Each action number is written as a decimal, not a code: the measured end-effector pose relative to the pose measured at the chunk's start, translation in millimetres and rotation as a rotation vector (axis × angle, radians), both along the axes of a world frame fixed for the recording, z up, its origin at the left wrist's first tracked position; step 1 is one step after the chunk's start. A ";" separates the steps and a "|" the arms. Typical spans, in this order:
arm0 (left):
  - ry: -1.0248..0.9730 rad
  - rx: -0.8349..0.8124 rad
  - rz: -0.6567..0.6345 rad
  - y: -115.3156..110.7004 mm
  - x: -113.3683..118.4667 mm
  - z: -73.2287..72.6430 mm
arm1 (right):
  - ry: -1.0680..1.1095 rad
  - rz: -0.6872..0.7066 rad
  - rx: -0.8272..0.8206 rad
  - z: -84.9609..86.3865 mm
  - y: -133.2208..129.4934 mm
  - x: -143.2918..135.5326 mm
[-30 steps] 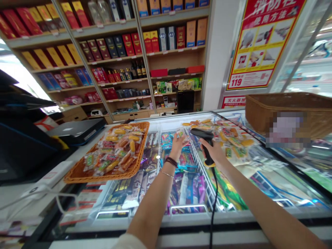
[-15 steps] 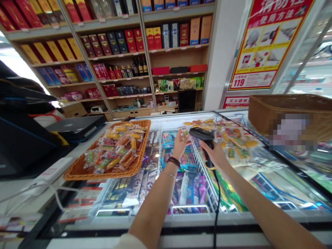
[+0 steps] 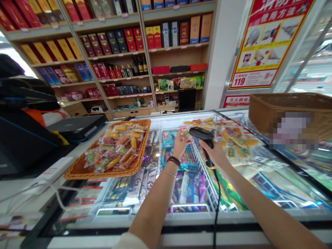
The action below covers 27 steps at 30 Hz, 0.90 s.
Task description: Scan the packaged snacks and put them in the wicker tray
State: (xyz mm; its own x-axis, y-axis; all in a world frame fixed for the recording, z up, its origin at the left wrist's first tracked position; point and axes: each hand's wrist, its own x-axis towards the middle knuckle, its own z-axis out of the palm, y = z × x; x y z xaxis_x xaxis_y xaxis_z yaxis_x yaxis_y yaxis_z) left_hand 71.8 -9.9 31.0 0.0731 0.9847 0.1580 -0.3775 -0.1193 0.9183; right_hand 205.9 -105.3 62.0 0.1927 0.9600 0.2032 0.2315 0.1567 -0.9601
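Observation:
My right hand (image 3: 214,153) grips the handle of a black barcode scanner (image 3: 201,133), its head turned left toward my left hand. A black cord (image 3: 217,207) hangs from the scanner's handle toward me. My left hand (image 3: 181,142) holds up a small clear-wrapped snack packet (image 3: 185,131) with a pink and green label, just left of the scanner head; fingers hide part of it. To the left, an orange wicker basket (image 3: 132,170) carries several wrapped sausage-like snacks (image 3: 120,143). More wrapped snacks (image 3: 236,138) lie on the glass freezer top to the right.
Below my hands is a glass-topped freezer (image 3: 85,221) with ice-cream packets in wire baskets. A black device (image 3: 80,128) and a white cable (image 3: 55,193) are at left. A brown basket (image 3: 261,114) stands at right. A person (image 3: 38,103) is at far left, before shelves of boxes.
The packet's label in my left hand now shows more clearly above the fingers. Both hands stay nearly in place. The person at far left has shifted, and the head now shows.

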 end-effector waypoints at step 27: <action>0.045 0.045 0.019 3.8 -3.5 -5.4 | -0.043 -0.010 0.004 -5.3 3.7 0.5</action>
